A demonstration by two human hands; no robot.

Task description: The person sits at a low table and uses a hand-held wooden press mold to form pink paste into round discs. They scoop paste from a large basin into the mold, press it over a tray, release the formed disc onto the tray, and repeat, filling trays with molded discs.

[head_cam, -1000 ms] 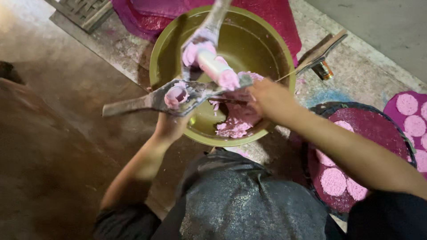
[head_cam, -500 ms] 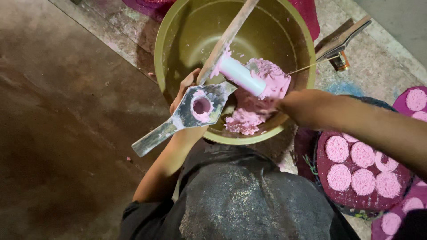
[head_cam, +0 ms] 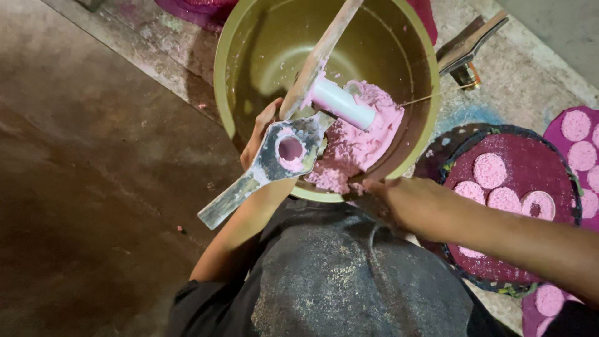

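Presently the left hand (head_cam: 261,134) grips a flat grey metal ring-mould (head_cam: 274,161) packed with pink paste at the olive bowl's (head_cam: 237,125) seven o'clock; the right hand (head_cam: 405,203), grip unclear, rests at five o'clock. Pressing out the disc likely calls for steady, level pressure.

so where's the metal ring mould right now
In the head view, the metal ring mould is left of centre, held by the left hand at the bowl's near rim.

Left hand (head_cam: 261,134): grips metal mould (head_cam: 274,162) at bowl (head_cam: 249,75) rim
Right hand (head_cam: 405,203): beside pink paste (head_cam: 362,146)
Tray (head_cam: 536,165): pink discs (head_cam: 490,170)
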